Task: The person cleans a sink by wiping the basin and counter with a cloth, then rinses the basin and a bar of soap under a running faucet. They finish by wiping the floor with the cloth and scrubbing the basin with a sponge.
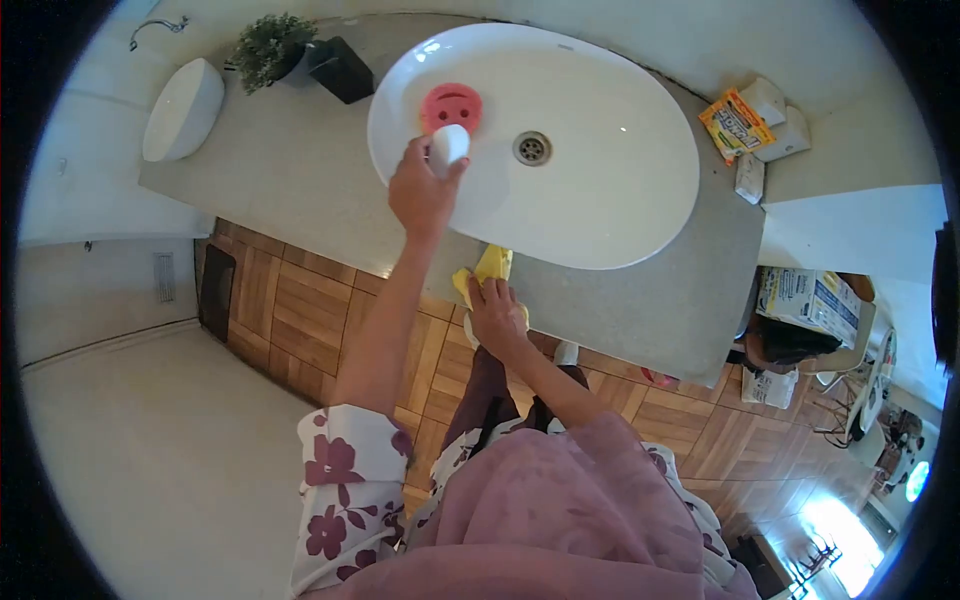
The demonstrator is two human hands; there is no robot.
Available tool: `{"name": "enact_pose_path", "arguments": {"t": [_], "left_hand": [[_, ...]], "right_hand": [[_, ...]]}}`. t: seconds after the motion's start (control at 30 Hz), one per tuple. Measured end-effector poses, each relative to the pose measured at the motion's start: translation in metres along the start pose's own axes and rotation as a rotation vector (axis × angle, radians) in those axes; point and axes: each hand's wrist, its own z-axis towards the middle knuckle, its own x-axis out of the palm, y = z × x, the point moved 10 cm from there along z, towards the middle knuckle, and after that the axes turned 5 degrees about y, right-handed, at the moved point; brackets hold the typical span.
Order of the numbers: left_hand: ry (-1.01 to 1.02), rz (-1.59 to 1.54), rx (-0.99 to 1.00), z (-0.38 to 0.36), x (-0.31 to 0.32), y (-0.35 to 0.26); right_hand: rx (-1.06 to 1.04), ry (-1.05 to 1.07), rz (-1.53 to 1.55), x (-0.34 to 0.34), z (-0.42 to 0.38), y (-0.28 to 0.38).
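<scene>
My left hand (422,192) reaches over the left rim of the white oval sink (600,225), its fingers wrapped round a smooth white rounded object (451,146). What kind of object it is I cannot make out. Just beyond it in the basin lies a round pink sponge (450,106) with a face cut into it. At the counter's front edge, my right hand (497,312) is closed on a yellow cloth (493,263), part of which rests on the countertop. The metal drain (532,148) shows in the middle of the sink.
On the grey counter (300,170), a dark square container (341,70), a potted plant (270,52) and a white bowl-shaped basin (184,112) stand at left. An orange packet (737,124) and white packages lie at right. Below right is a shelf with packs (808,305).
</scene>
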Motion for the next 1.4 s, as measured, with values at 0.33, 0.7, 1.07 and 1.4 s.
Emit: {"name": "enact_pose_path", "arguments": {"t": [0.33,0.7,1.07,1.4], "left_hand": [[0.026,0.012,0.100,-0.001,-0.008,-0.013],[0.455,0.266,0.383,0.000,0.052,-0.061],[0.779,0.519,0.309,-0.005,0.106,-0.053],[0.817,-1.804,-0.468,-0.044,0.098,-0.179]], "right_hand": [[-0.090,-0.115,0.686,0.054,0.099,0.057],[0.589,0.196,1.283,-0.030,-0.055,-0.078],[0.746,-0.086,1.715,-0.171,-0.135,-0.178],[0.410,-0.424,1.494,-0.253,-0.031,-0.188]]}}
